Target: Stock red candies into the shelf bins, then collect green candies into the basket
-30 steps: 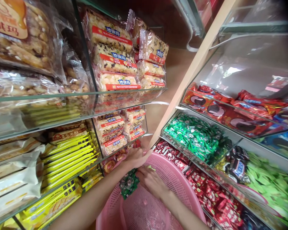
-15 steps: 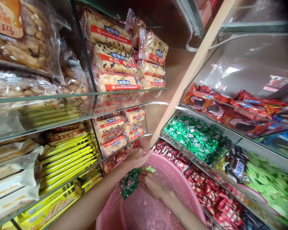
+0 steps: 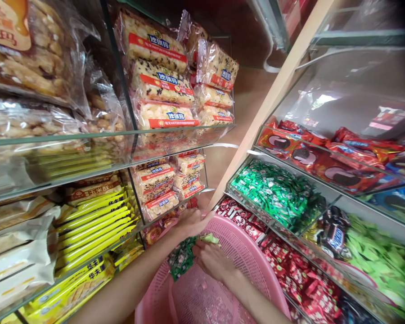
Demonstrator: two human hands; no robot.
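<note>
A pink plastic basket (image 3: 254, 243) with perforated walls is below me. My left hand (image 3: 191, 223) is closed over its far rim, the thumb stretched out to the right along the edge. Inside the basket, my right hand (image 3: 211, 257) is curled against a cluster of green-wrapped candies (image 3: 182, 257), its fingertips partly hidden among them. A light-green wrapper (image 3: 209, 239) shows just beyond the right knuckles. More small things lie low in the basket, blurred behind the mesh.
Glass shelves (image 3: 175, 130) with wrapped sachima cakes (image 3: 168, 85) and yellow wafer packs (image 3: 97, 220) rise on the left. On the right, bins hold green candies (image 3: 273, 193), red packets (image 3: 300, 274) and light-green packets (image 3: 381, 256). A wooden post (image 3: 256, 121) stands between.
My right hand has shifted very slightly left towards the green-wrapped candies. The left hand and the basket stay in place.
</note>
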